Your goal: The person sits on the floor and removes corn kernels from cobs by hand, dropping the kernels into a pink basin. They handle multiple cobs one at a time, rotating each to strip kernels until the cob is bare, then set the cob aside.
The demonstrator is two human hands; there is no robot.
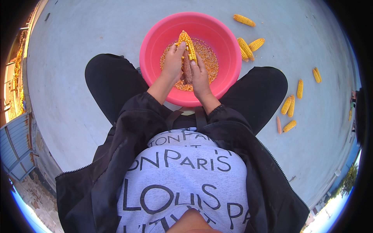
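Note:
Both of my hands hold one corn cob (188,62) over a round pink plastic basin (150,55). Yellow kernels cover the cob's far end and right side, while its lower near part is bare and reddish brown. My left hand (172,61) grips it from the left, the thumb pressed on the kernels near the upper part. From the right, my right hand (201,75) holds the cob lower down, its thumb at the edge of the remaining kernel rows. Loose corn kernels (207,55) spread over the basin's floor beneath my hands, which partly hide them.
The basin stands on a pale concrete floor (70,38) between my bent knees. Whole corn cobs (246,49) lie close to its right rim, with another cob (244,20) beyond. Farther right are several more cobs (288,105) and a bare cob (279,124). A metal gate (17,142) is at far left.

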